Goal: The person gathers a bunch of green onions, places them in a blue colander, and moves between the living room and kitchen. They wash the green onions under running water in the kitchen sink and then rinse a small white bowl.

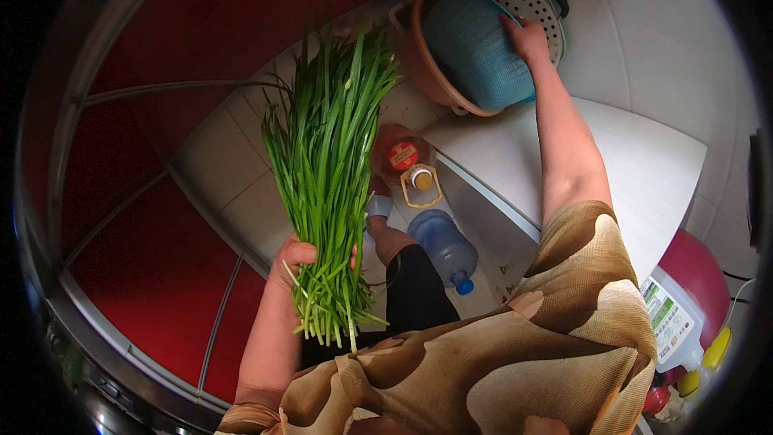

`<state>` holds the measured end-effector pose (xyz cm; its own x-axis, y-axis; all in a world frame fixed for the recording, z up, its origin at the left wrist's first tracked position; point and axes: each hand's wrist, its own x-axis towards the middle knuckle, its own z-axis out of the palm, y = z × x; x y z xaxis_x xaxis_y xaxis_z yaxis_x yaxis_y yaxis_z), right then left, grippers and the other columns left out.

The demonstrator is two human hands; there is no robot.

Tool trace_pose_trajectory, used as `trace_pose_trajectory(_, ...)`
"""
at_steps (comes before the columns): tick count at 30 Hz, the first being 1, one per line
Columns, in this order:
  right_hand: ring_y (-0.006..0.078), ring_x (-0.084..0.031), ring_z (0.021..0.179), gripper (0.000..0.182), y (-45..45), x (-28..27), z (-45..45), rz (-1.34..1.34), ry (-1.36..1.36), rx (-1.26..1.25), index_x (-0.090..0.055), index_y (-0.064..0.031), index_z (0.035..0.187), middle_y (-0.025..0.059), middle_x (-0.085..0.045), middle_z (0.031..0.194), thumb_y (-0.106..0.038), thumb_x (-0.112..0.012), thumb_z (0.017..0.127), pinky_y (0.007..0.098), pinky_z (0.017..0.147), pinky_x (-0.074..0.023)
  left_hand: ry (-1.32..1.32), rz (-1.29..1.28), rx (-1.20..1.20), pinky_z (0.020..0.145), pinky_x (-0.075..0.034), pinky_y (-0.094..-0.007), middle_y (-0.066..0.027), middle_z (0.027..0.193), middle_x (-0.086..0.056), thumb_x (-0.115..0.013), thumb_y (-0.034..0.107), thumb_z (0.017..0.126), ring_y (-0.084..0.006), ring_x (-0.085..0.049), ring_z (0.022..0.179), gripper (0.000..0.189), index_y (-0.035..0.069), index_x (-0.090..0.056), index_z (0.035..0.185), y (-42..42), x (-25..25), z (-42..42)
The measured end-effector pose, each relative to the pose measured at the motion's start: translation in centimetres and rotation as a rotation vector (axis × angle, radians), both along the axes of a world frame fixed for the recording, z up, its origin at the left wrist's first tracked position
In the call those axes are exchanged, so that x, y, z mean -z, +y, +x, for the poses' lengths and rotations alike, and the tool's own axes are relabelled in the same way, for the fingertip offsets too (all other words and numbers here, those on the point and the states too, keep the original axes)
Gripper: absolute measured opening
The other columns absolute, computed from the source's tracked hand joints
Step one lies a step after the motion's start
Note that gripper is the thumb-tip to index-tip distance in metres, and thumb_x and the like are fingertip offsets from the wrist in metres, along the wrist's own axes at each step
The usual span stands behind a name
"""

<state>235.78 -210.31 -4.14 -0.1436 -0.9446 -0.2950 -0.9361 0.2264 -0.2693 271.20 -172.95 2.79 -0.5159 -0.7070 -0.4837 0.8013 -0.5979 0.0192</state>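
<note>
A thick bunch of long green garlic chives is gripped near its cut stem ends by my left hand, the leaves pointing away from me. At the upper right, my right hand has hold of the rim of a blue mesh plastic basket. The basket lies tilted in or against an orange-pink plastic basin. Behind them leans a pale colander with round holes, partly hidden by the basket and my hand.
A white cabinet top lies under my right arm. On the tiled floor are a large oil bottle with a yellow handle and a blue water jug. Red cabinet doors line the left. A white plastic bottle is at the lower right.
</note>
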Motion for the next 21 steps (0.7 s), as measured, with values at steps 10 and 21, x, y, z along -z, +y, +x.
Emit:
trace_pose_trajectory(10, 0.0342, -0.059, 0.091, 0.05, -0.9, -2.1, -0.9, -0.038, -0.016, -0.001, -0.067, -0.0081, 0.096, 0.0186, -0.063, 0.095, -0.053, -0.057, 0.075, 0.0378, 0.081, -0.0451, 0.005, 0.026, 0.057, 0.067, -0.053, -0.0368, -0.0186, 0.089, -0.061, -0.067, 0.025, 0.054, -0.0278, -0.062, 0.074, 0.064, -0.006, -0.052, 0.108, -0.7, -0.4, 0.7)
trace_pose_trajectory(21, 0.0333, -0.059, 0.093, 0.053, -0.8, -11.5, 3.8, 0.148, 0.259, -0.213, -0.066, -0.0022, 0.096, 0.0208, -0.062, 0.097, -0.051, -0.054, 0.078, 0.039, 0.083, -0.0445, -0.078, 0.018, 0.018, 0.064, -0.052, -0.0349, -0.0186, 0.086, -0.06, -0.066, 0.027, 0.054, -0.0265, -0.062, 0.072, 0.062, -0.007, -0.053, 0.104, -3.1, -6.2, 1.6)
